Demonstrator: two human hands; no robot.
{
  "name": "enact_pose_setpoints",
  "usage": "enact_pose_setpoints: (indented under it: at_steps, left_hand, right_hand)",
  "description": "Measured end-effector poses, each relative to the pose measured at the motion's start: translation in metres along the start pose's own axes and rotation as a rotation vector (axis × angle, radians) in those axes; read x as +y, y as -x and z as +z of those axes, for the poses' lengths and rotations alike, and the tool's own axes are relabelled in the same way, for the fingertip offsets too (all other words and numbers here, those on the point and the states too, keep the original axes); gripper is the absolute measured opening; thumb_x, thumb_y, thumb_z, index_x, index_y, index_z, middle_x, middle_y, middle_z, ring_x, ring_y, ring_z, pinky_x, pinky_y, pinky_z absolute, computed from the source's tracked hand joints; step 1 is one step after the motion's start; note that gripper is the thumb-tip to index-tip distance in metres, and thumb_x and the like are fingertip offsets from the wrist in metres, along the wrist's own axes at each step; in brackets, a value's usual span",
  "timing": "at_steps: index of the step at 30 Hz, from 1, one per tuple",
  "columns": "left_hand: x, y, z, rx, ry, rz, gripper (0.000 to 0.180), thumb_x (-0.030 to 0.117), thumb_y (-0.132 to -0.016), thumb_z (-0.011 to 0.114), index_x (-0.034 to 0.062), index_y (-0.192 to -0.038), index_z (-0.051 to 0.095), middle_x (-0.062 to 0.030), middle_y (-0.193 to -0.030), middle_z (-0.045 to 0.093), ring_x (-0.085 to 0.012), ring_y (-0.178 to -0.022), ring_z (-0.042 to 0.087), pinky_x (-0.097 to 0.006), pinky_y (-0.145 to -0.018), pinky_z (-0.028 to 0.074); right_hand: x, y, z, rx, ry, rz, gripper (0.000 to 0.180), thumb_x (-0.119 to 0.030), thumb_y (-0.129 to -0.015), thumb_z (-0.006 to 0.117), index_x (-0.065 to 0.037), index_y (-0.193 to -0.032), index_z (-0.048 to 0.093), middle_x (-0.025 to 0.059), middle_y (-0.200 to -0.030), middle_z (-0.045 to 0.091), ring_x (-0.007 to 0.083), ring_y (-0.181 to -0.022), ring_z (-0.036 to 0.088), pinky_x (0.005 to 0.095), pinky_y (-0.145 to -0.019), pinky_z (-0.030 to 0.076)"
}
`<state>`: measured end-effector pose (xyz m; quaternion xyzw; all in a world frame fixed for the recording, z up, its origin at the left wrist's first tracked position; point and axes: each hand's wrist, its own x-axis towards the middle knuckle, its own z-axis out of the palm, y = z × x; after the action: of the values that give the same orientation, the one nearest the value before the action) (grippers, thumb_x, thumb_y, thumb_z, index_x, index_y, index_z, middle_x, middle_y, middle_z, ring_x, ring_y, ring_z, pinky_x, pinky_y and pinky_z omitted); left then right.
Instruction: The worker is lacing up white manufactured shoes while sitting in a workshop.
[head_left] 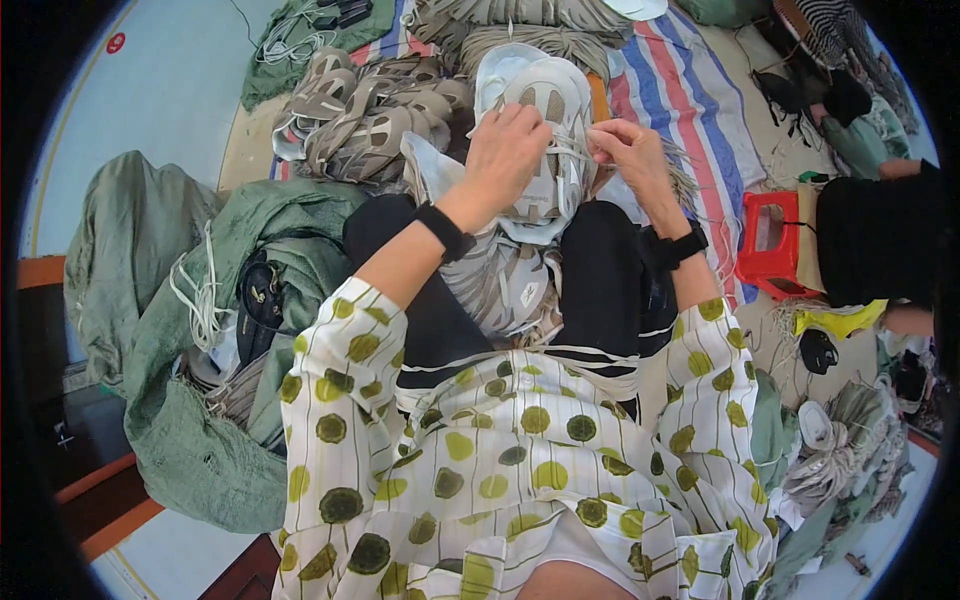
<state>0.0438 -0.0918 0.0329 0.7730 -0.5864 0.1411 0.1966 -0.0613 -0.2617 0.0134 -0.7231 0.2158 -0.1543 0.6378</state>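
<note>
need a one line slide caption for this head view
Seen from above, left hand and right hand thread a lace through a grey-and-white shoe held on the lap.

Both forearms stretched forward over the knees, dark bands at the wrists. Left hand (505,150) knuckles-up, fingers curled downward. Right hand (630,150) just beside it, fingertips pinched together.

Sitting with a grey-and-white shoe upper (535,150) lying across black-trousered knees. Pinching its pale laces with the left hand (505,150) at twelve o'clock, gripping a lace end with the right hand (628,150) just beside it. Piling up at eleven o'clock: more grey uppers (365,110). Standing at three o'clock: a red plastic stool (772,245). Slumping at nine o'clock: green woven sacks (190,330).
</note>
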Motion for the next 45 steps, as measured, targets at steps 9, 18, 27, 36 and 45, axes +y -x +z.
enact_pose_setpoints:
  at_steps: [9,18,27,36,45]
  left_hand:
    - [-0.037,0.018,-0.015,0.240,0.910,-0.604,0.004,0.005,-0.083,0.051,0.0040,-0.086,0.053,-0.0019,-0.083,0.060,-0.0080,-0.068,0.054,-0.022,-0.063,0.042]
    - [-0.011,0.014,0.001,0.037,0.173,-0.255,0.020,0.008,-0.070,0.061,0.0064,-0.087,0.053,-0.0102,-0.089,0.053,-0.0294,-0.094,0.051,-0.038,-0.075,0.042]
    - [-0.015,0.021,0.001,-0.042,0.481,-0.367,0.018,0.008,-0.070,0.060,0.0073,-0.085,0.051,-0.0093,-0.086,0.052,-0.0284,-0.090,0.051,-0.038,-0.073,0.041]
    - [-0.010,0.014,0.018,0.034,0.013,-0.077,0.009,0.008,-0.070,0.057,0.0068,-0.078,0.052,-0.0084,-0.082,0.052,-0.0274,-0.084,0.052,-0.036,-0.067,0.041]
    - [-0.084,0.041,-0.054,0.229,1.446,-0.890,0.024,0.008,-0.083,0.053,0.0004,-0.104,0.049,-0.0075,-0.084,0.059,-0.0176,-0.082,0.059,-0.030,-0.078,0.046]
  right_hand:
    - [0.008,-0.010,0.012,0.058,0.217,-0.036,0.011,-0.012,-0.078,0.061,-0.002,-0.081,0.064,-0.0008,-0.065,0.057,0.0050,-0.056,0.050,0.0184,-0.053,0.040]
    - [-0.006,0.012,0.010,-0.164,0.485,-0.135,0.017,-0.017,-0.076,0.058,-0.002,-0.081,0.064,0.0115,-0.068,0.062,0.0197,-0.063,0.061,0.0296,-0.059,0.045]
    - [-0.006,-0.009,0.017,0.010,0.489,-0.061,0.019,-0.018,-0.075,0.058,-0.003,-0.084,0.066,0.0098,-0.066,0.063,0.0172,-0.062,0.061,0.0293,-0.058,0.045]
    - [-0.023,-0.020,0.043,-0.102,1.377,-0.607,0.011,-0.011,-0.074,0.057,-0.005,-0.082,0.061,0.0132,-0.083,0.061,0.0299,-0.073,0.060,0.0378,-0.057,0.046]
    - [-0.003,-0.005,0.007,0.102,0.807,-0.492,0.014,-0.014,-0.078,0.055,-0.005,-0.086,0.062,0.0135,-0.085,0.061,0.0314,-0.075,0.059,0.0379,-0.066,0.045]
